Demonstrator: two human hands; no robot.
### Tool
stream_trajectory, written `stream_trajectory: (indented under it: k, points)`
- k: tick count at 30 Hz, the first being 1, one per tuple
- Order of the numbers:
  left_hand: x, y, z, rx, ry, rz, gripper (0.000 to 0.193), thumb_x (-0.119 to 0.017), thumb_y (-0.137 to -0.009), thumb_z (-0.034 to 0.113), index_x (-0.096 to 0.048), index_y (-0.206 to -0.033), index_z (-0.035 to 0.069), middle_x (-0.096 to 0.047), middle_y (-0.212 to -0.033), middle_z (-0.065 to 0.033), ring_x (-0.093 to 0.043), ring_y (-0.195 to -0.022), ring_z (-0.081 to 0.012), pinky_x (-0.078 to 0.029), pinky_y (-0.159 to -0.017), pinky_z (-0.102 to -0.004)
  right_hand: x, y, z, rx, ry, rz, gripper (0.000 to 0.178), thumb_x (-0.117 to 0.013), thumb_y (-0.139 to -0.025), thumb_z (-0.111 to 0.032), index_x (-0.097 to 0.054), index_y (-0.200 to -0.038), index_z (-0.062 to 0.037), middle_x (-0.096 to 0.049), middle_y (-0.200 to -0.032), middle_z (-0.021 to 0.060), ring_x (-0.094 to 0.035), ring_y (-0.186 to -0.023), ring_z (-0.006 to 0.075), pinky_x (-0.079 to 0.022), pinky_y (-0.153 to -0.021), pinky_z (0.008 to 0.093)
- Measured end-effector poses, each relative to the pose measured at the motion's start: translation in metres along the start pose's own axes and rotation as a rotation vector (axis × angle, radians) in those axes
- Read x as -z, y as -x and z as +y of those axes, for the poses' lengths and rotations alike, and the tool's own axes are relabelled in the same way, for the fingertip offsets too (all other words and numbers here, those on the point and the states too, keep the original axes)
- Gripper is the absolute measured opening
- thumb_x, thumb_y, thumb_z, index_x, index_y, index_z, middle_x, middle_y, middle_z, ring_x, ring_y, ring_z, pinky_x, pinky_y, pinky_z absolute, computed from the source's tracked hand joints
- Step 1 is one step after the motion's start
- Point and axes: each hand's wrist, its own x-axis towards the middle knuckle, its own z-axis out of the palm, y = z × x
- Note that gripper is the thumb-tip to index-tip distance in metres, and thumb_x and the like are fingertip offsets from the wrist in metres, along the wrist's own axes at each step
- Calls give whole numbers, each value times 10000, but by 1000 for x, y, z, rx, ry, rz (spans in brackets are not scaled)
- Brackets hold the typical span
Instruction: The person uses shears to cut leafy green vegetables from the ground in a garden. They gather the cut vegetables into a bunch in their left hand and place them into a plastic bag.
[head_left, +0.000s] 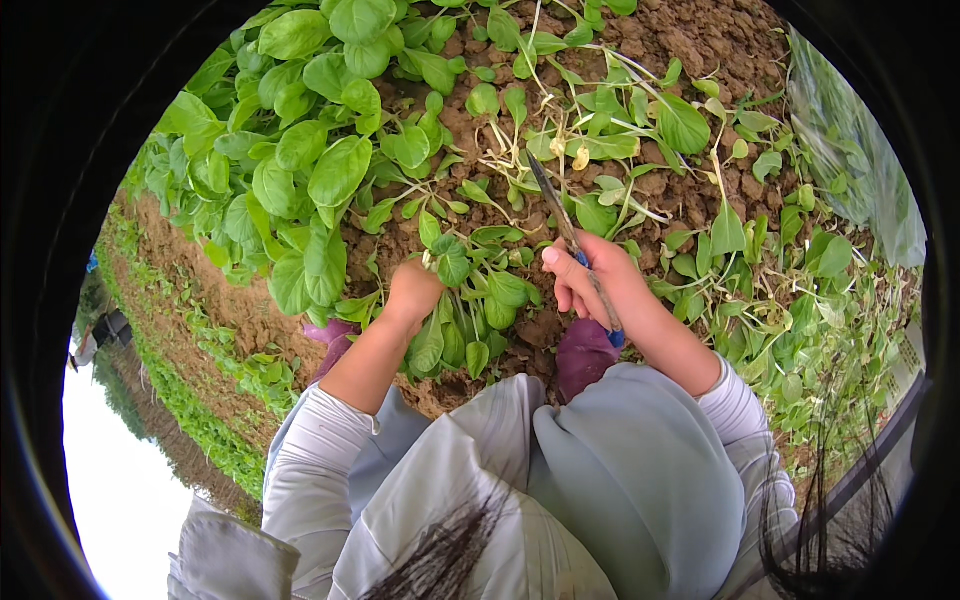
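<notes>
Low over the soil, my left hand (413, 290) is closed around the base of a small leafy green plant (478, 300), whose leaves hang down beside it. The pale cut-looking end of the stem shows near my fingertips. My right hand (605, 278) grips a narrow knife (555, 205) with a dark, dirty blade and blue on its handle. The blade points up and to the left, away from me, over the soil. Its tip is apart from the plant in my left hand.
Dense standing greens (300, 160) fill the far left. Loose leaves and pulled stems (600, 140) litter the brown soil (690, 45) ahead and right. Clear plastic sheeting (855, 140) lies at the far right. My purple boots (585, 355) are planted just below my hands.
</notes>
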Motion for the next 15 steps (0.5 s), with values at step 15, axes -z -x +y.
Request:
stream_trajectory:
  k: [15]
  points:
    - [2, -9, -16, 233, 972, -377, 170, -460, -850, 218, -546, -878, 74, -519, -649, -19, -483, -510, -109, -407, -457, -248, -1, 0, 0, 19, 1, -11, 269, -506, -876, -312, -498, -855, -44, -494, -527, 7, -390, -398, 51, -308, -384, 186]
